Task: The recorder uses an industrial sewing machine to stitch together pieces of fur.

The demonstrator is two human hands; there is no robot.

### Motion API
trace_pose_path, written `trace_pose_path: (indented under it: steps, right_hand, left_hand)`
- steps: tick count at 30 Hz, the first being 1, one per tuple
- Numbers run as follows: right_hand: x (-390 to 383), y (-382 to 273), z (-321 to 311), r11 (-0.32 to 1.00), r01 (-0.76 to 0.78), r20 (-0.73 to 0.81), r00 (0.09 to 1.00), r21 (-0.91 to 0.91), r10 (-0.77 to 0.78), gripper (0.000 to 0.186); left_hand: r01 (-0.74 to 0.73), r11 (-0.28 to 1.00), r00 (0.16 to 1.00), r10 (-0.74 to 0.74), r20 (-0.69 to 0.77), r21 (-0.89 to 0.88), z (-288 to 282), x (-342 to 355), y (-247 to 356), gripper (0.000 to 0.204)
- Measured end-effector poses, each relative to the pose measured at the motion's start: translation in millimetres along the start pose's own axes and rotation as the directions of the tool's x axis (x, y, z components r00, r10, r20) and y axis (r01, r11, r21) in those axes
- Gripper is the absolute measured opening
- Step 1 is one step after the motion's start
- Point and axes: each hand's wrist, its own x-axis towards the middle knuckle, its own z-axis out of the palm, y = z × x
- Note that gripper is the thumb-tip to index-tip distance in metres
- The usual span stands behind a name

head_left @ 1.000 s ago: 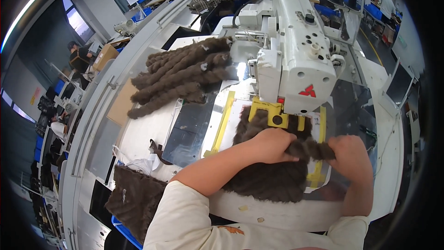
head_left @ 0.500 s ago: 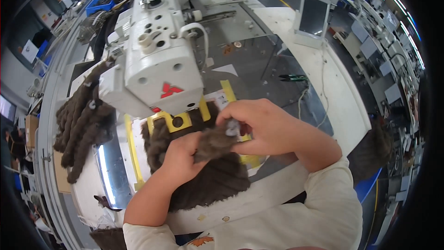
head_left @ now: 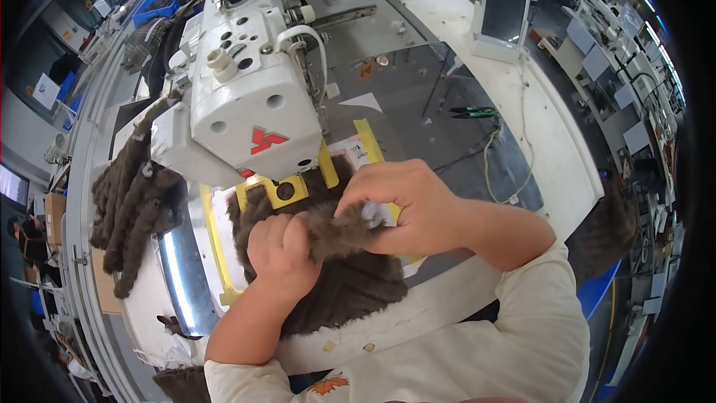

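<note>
A short piece of brown fur [head_left: 335,233] with a pale tuft at its right end is held between both hands. My left hand [head_left: 283,254] has its fingers curled round the left end. My right hand [head_left: 403,209] grips the other end with thumb and fingers. Beneath them lies a dark brown fur panel [head_left: 347,291] on a work plate edged with yellow strips. Just beyond the hands, a yellow clamp [head_left: 293,192] sits on the fur under the white sewing machine head [head_left: 246,104]. Part of the panel is hidden by my hands.
Brown fur strips [head_left: 130,224] are heaped left of the machine. A dark plate [head_left: 462,164] on the right carries green-handled snips [head_left: 468,112] and cord. A framed screen [head_left: 502,7] stands back right, blue bins [head_left: 158,6] back left. Another person [head_left: 31,237] is at the far left.
The view has swung right, bringing the screen and aisle in. My right hand has changed its grip on the fur, now arched over its end, where a pale tuft shows.
</note>
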Motion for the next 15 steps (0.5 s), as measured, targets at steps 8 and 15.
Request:
trace_pose_path:
  steps: [8, 15]
  right_hand:
    - [-3.8, -17.4, -0.3, 0.987, -0.113, -0.119, 0.988, -0.117, 0.099, 0.023]
    - [-7.9, -44.2, -25.9, 0.982, -0.075, 0.033, 0.996, -0.171, 0.082, 0.02]
  left_hand:
    - [0.067, 0.914, 0.988, -0.005, 0.154, -0.399, -4.8, 13.7, 14.1, 0.051]
    - [0.652, 0.303, 0.656, 0.234, 0.717, -0.695, -11.2, 14.3, 11.6, 0.061]
